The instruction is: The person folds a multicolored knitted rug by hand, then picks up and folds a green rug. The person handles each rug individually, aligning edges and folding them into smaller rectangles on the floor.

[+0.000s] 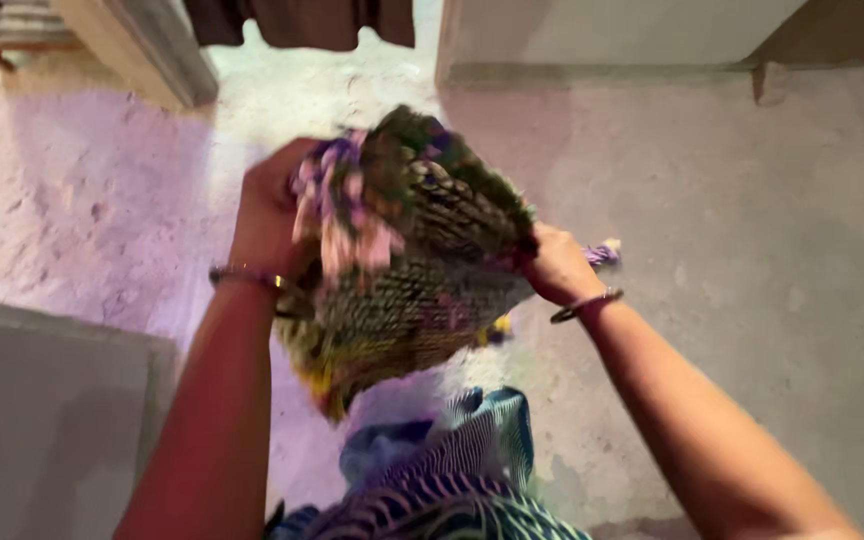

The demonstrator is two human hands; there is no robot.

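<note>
A thick woven mat [422, 270] in dull green, brown, yellow and purple, with pink and purple fringe, hangs folded between both hands above a concrete floor. It is blurred by motion. My left hand [267, 215] grips its left edge by the fringe. My right hand [552, 265] grips its right edge, where a purple tassel sticks out. Each wrist wears a thin bangle.
Bare grey concrete floor [732, 200] spreads all round. A step or raised slab [42, 400] lies at the lower left. A doorway with a dark curtain [302, 20] and a pale wall [602, 30] stand ahead. My blue striped garment [452, 470] shows below.
</note>
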